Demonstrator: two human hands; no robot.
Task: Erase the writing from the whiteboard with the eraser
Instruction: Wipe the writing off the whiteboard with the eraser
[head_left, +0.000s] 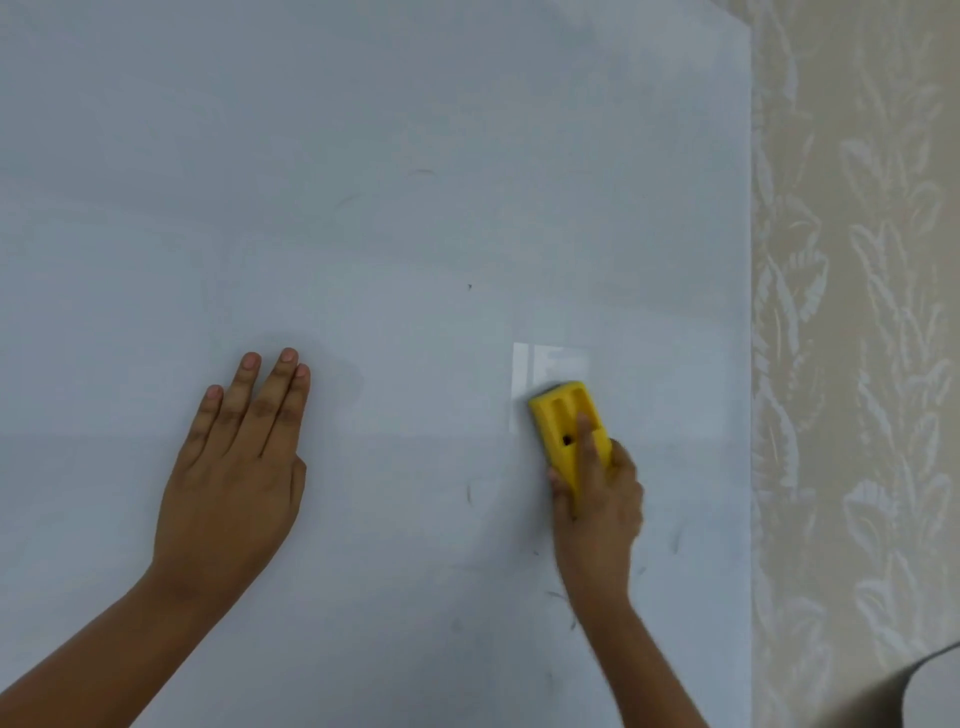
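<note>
A pale whiteboard fills most of the view. Only faint dark smudges and short marker flecks show on it, below and left of the eraser. My right hand grips a yellow eraser from below, index finger laid along its back, pressing it flat on the board at centre right. A bright rectangular reflection sits just above the eraser. My left hand lies flat on the board at lower left, fingers extended and close together, holding nothing.
The board's right edge runs vertically. Beyond it is beige wallpaper with a pale leaf pattern. A grey curved object pokes in at the bottom right corner.
</note>
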